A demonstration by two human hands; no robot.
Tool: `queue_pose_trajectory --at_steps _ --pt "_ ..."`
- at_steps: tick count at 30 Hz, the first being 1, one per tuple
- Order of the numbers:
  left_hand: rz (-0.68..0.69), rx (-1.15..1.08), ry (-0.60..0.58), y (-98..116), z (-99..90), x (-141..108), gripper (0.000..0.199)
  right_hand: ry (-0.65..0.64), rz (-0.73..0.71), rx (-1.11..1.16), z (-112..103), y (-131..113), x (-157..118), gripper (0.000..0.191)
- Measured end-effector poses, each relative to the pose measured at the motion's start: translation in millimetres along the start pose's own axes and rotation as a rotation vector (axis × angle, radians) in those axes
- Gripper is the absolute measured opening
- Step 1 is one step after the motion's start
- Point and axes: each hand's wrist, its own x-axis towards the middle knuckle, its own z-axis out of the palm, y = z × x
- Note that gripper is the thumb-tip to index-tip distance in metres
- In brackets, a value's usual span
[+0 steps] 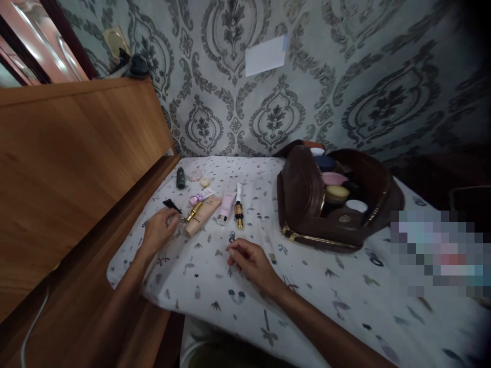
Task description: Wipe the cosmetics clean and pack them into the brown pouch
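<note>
My left hand [160,229] rests at the left of the cloth, its fingers curled beside a small black item [172,206] with a flat end. What its fingertips hold, if anything, is hidden. Close by lie a gold tube [194,211] and a large beige squeeze tube [203,215]. Loosely closed, my right hand [251,261] is over the cloth with no object visible in it. Above it lie a pink tube [226,207] with a silver cap, a dark bottle with a gold cap [239,212], a white tube [239,191] and a purple-and-white tube [201,196].
An open brown cosmetic bag [303,204] full of jars stands at the right. Towards the wall are a dark green bottle [180,178], a clear round case [195,175] and a small cream-coloured round item [204,182]. A wooden panel [84,153] borders the left side.
</note>
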Motion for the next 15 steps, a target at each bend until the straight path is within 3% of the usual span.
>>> queue_pose_trajectory --at_steps 3,5,11,15 --pt "-0.011 0.365 -0.227 29 8.4 -12 0.044 0.000 -0.005 0.005 0 -2 0 0.027" --pt "-0.043 0.510 -0.316 42 14.2 -17 0.052 -0.001 -0.005 0.014 0 -3 0 0.027" --pt "-0.141 0.530 -0.331 57 18.3 -23 0.043 -0.010 -0.009 0.079 0 1 -1 0.032" --pt "-0.153 0.531 -0.334 75 9.7 -40 0.041 -0.039 0.016 0.313 4 13 2 0.057"
